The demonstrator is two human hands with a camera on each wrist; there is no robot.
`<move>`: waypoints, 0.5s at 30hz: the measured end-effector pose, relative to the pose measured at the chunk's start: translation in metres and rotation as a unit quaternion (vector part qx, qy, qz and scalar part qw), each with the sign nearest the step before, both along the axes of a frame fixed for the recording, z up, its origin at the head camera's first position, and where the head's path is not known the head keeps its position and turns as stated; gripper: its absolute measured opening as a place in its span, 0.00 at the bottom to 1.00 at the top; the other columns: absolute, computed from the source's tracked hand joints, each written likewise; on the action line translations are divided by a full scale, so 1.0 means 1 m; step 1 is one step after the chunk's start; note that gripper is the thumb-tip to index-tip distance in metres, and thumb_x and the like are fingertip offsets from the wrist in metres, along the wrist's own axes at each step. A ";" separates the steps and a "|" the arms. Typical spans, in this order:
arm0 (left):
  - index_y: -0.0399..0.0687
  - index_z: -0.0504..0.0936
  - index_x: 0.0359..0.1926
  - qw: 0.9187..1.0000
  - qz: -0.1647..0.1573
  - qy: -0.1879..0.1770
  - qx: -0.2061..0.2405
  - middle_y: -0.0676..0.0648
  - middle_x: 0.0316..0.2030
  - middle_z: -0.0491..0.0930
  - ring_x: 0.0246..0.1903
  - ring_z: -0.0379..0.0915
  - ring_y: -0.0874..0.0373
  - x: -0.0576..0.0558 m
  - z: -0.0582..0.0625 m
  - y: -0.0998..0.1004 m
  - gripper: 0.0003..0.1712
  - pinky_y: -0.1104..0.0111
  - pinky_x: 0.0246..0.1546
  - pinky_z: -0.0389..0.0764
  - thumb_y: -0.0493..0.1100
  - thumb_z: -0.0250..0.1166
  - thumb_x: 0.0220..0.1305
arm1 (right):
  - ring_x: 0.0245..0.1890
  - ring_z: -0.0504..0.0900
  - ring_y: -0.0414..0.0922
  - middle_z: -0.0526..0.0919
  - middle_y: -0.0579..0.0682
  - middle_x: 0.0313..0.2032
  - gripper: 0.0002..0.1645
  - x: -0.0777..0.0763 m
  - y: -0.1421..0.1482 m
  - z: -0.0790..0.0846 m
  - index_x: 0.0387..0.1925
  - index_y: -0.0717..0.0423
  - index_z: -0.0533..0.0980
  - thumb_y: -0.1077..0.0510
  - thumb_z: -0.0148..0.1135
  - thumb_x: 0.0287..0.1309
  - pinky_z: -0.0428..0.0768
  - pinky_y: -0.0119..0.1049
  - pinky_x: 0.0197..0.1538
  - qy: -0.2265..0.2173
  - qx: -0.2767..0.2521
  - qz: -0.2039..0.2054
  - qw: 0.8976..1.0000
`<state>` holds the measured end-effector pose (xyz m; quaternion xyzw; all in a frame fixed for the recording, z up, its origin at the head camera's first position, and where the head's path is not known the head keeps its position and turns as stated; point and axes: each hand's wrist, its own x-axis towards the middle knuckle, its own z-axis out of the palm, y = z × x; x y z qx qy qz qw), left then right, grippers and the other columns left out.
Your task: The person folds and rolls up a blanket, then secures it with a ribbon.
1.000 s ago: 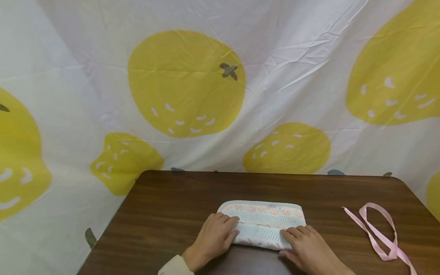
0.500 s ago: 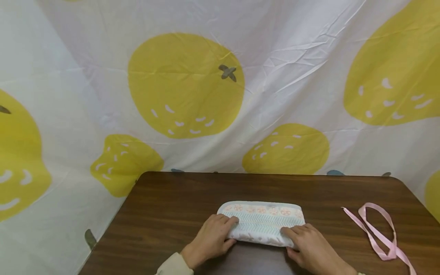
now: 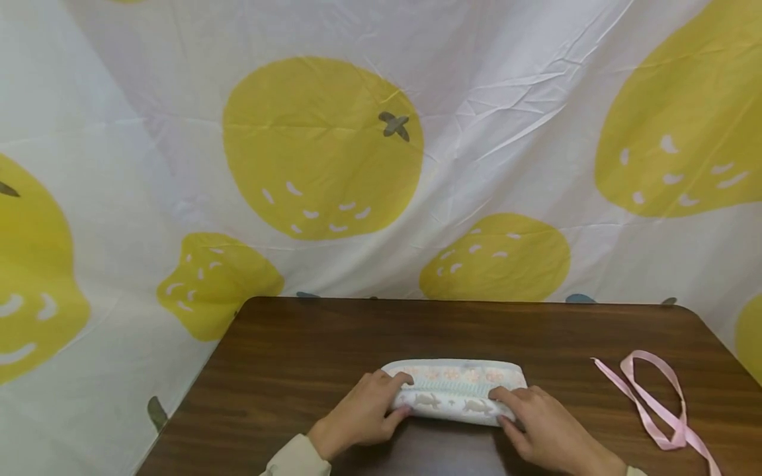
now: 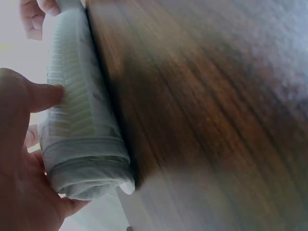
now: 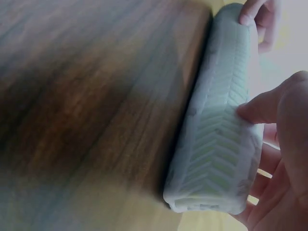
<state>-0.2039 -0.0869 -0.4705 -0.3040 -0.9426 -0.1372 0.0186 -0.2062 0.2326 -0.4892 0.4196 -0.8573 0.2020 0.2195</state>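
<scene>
A white quilted cloth (image 3: 455,406) with printed grey animals, pale green zigzags and peach shapes lies on the brown table, rolled up along its near side. My left hand (image 3: 366,413) grips the roll's left end, thumb on the near side and fingers over the top. At the right end my right hand (image 3: 544,423) holds it the same way. Layers of the rolled cloth (image 4: 89,166) show at its end in the left wrist view. The right wrist view has the zigzag side of the cloth (image 5: 216,139) under the right thumb.
A pink ribbon (image 3: 657,426) lies loosely looped on the right of the dark wooden table (image 3: 286,370). Behind the table hangs a white curtain (image 3: 494,79) printed with yellow fruit.
The cloth has been rolled further away from me, so its flat part is shorter and the printed animals now face up front. Both hands have kept hold of its ends.
</scene>
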 end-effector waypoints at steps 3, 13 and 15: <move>0.55 0.73 0.61 0.999 0.012 -0.042 0.010 0.53 0.47 0.82 0.51 0.72 0.56 0.000 0.002 -0.001 0.22 0.57 0.56 0.70 0.54 0.60 0.70 | 0.24 0.67 0.24 0.77 0.32 0.25 0.20 -0.002 0.003 0.000 0.47 0.55 0.78 0.65 0.70 0.51 0.75 0.34 0.29 -0.047 -0.020 0.027 0.998; 0.51 0.72 0.63 0.995 0.005 -0.086 0.056 0.49 0.54 0.82 0.55 0.77 0.56 -0.011 0.000 -0.003 0.23 0.55 0.56 0.76 0.54 0.58 0.72 | 0.41 0.83 0.36 0.87 0.50 0.42 0.13 -0.012 0.007 -0.002 0.49 0.61 0.79 0.64 0.63 0.62 0.83 0.40 0.39 -0.139 -0.027 0.032 0.989; 0.52 0.72 0.63 0.993 0.025 -0.098 0.062 0.48 0.57 0.80 0.56 0.76 0.53 -0.013 0.000 -0.003 0.24 0.55 0.57 0.75 0.55 0.59 0.71 | 0.41 0.83 0.36 0.87 0.49 0.41 0.12 -0.015 0.006 -0.002 0.47 0.61 0.79 0.64 0.63 0.62 0.83 0.40 0.39 -0.149 -0.029 0.032 0.988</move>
